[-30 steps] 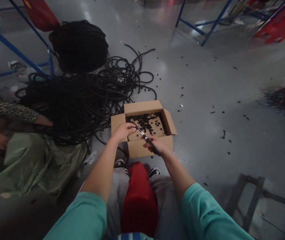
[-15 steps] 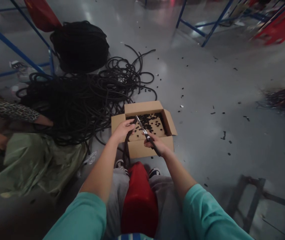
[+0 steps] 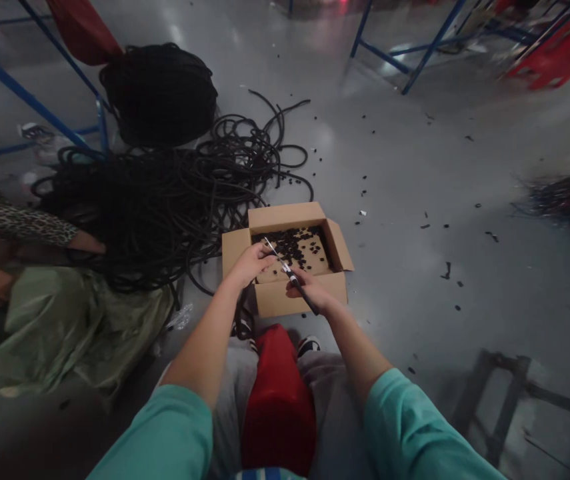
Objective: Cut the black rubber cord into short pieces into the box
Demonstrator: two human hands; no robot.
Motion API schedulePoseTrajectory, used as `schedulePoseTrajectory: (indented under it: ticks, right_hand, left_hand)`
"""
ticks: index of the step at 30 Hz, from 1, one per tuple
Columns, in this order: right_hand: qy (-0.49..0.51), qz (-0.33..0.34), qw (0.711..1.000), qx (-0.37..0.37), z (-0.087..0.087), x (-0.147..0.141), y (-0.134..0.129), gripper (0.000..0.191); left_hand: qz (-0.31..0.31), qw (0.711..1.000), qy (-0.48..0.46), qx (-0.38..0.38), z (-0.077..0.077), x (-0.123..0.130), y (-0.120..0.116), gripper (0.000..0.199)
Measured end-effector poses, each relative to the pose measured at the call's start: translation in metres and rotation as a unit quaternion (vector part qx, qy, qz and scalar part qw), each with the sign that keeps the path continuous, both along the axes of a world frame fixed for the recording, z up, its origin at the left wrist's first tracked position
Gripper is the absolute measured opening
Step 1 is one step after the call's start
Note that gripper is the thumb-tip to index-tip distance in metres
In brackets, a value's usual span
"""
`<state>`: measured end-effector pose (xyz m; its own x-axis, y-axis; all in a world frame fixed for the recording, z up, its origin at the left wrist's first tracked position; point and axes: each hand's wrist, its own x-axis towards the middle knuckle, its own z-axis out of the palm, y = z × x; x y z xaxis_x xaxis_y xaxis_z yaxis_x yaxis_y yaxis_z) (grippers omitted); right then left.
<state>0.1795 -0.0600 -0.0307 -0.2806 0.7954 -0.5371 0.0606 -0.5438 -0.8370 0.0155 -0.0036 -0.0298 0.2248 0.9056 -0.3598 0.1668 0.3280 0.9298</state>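
The right hand [image 3: 313, 292] has its grip wrapped round the black handles of a pair of scissors [image 3: 293, 276], whose blades slant across the left hand's [image 3: 251, 264] fingertips above an open cardboard box [image 3: 285, 214]. The left grip is pinched on a black cord [image 3: 241, 313], its end mostly hidden and its length hanging below the wrist. Small black pieces [image 3: 291, 247] lie scattered inside the box, just beside a tangled heap of black cord [image 3: 165, 193] on the floor [image 3: 405, 153].
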Motion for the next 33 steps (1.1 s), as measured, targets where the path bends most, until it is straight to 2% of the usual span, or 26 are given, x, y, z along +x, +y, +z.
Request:
schedulePoseTrajectory:
  ticks: [5, 14, 25, 33]
  right_hand:
    - [-0.008, -0.006, 1.000, 0.001, -0.001, -0.002, 0.000, 0.063]
    - [-0.005, -0.008, 1.000, -0.011, 0.003, -0.004, -0.001, 0.056]
    - [0.001, -0.031, 0.999, -0.028, -0.001, -0.006, 0.000, 0.058]
    - [-0.001, -0.032, 0.999, -0.030, 0.001, -0.005, -0.001, 0.058]
  left_hand:
    - [-0.017, 0.998, 0.056, -0.003, 0.007, 0.001, -0.001, 0.017]
    - [-0.034, 0.995, 0.090, 0.016, 0.011, -0.003, 0.001, 0.013]
    - [-0.035, 0.997, 0.059, 0.029, 0.000, -0.009, 0.005, 0.017]
    - [-0.013, 1.000, 0.021, 0.019, 0.005, -0.008, 0.003, 0.019]
